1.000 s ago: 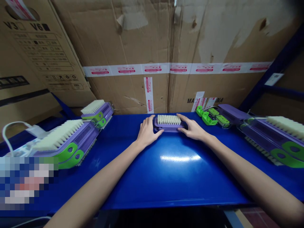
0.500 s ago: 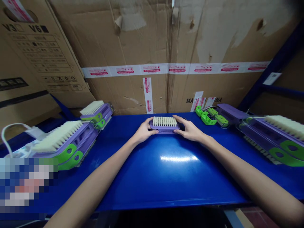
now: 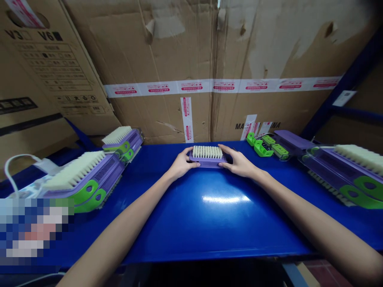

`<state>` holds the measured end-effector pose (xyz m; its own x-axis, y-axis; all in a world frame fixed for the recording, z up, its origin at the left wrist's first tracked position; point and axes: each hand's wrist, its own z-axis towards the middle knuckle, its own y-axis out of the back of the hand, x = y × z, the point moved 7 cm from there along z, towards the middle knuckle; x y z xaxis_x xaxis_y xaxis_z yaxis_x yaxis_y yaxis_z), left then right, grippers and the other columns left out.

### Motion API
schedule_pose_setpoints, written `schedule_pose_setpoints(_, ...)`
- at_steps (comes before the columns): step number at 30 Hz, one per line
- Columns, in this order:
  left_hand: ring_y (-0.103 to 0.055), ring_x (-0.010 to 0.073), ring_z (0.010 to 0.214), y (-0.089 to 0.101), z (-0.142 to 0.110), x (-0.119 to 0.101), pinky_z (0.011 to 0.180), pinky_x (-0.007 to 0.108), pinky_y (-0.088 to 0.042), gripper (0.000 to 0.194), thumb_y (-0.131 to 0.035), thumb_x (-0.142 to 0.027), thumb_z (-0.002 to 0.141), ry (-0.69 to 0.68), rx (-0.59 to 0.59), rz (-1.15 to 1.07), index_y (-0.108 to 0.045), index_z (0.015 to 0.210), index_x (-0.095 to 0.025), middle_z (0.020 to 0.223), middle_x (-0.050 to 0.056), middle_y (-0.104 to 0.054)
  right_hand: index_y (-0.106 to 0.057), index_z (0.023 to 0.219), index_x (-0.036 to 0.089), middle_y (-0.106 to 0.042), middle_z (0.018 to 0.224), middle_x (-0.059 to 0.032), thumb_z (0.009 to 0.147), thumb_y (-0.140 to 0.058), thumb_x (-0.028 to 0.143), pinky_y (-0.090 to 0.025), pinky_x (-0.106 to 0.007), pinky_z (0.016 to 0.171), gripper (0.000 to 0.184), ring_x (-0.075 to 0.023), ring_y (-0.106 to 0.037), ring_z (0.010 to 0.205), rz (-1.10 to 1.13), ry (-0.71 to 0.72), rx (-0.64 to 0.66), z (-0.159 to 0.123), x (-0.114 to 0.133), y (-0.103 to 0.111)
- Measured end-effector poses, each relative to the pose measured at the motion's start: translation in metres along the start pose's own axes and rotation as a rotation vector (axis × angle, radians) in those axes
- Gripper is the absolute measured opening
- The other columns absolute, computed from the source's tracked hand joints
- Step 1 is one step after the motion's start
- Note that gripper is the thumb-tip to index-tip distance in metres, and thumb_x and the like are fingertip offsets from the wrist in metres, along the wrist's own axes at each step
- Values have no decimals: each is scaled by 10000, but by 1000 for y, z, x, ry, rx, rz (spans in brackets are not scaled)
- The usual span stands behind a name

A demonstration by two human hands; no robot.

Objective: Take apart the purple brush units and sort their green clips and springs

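Note:
A purple brush (image 3: 207,153) with cream bristles pointing up is held between my two hands near the back of the blue table. My left hand (image 3: 182,164) grips its left end, thumb on the near side. At the right end, my right hand (image 3: 237,161) closes on it in the same way, thumb in front and index finger along the far edge. The underside of the brush is hidden, so I cannot tell whether it touches the table.
Purple-and-green brushes (image 3: 103,175) lie on the left beside a white plug (image 3: 48,165) with a cable. More brushes (image 3: 338,175) lie on the right, near green plastic parts (image 3: 263,148). Cardboard (image 3: 155,111) stands along the back of the blue table (image 3: 191,227).
Both hands keep their hold on the brush, which stays in place. The whole view shifts very slightly.

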<state>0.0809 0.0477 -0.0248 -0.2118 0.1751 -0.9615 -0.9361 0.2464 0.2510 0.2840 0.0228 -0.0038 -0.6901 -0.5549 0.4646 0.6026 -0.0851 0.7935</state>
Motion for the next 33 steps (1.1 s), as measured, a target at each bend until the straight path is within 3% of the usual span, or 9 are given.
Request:
schedule_pose_setpoints(7,-660,211,955,6,-3,-1,919,388,-478,685,-759,-147,669,-60,-136,123,-435,1272,-126,987,99,-709,-365,1435,131,-461,1421,-153,798,-626,359,-355,-476,1085,725,-287,-453,1290,-75,-34,-13,0,3,2)
schedule_pose_setpoints(12,-566,289,1068,16,-9,-9,924,474,-413,534,-707,-314,760,-116,-351,670,-478,1222,-177,951,80,-696,-370,1430,160,-519,1357,-161,807,-597,503,-398,-509,1013,746,-320,-479,1241,-160,-16,-61,1,9,5)
schedule_pose_setpoints(15,-550,308,1021,17,-14,-17,850,458,-426,365,-626,-319,819,-181,-419,959,-528,1141,-178,988,104,-676,-368,1429,171,-515,1358,-160,821,-555,556,-384,-530,1005,743,-338,-470,1236,-220,11,-99,4,15,6)
schedule_pose_setpoints(20,-590,285,907,13,-16,-21,760,386,-445,157,-538,-306,866,-128,-365,1181,-599,903,-165,893,118,-663,-364,1427,178,-498,1373,-162,815,-525,613,-391,-535,990,768,-359,-467,1231,-292,17,-80,14,32,3)
schedule_pose_setpoints(25,-659,276,806,7,-12,-11,698,360,-456,268,-402,-327,932,40,-154,1208,-624,931,-176,841,121,-671,-361,1427,185,-459,1397,-180,789,-571,584,-425,-531,942,781,-391,-459,1223,-396,-51,7,30,46,-9)
schedule_pose_setpoints(29,-665,313,874,6,-10,-9,724,389,-468,339,-349,-341,945,52,-109,1256,-641,973,-172,904,156,-685,-323,1447,153,-529,1297,-210,807,-577,455,-463,-471,870,753,-384,-525,1142,-471,-154,152,39,44,-18)
schedule_pose_setpoints(33,-666,324,898,5,-10,-8,740,406,-479,361,-328,-326,950,60,-89,1269,-646,994,-162,941,173,-688,-339,1437,179,-585,1217,-183,783,-594,472,-480,-382,823,761,-339,-583,1074,-459,-176,150,40,40,-11)
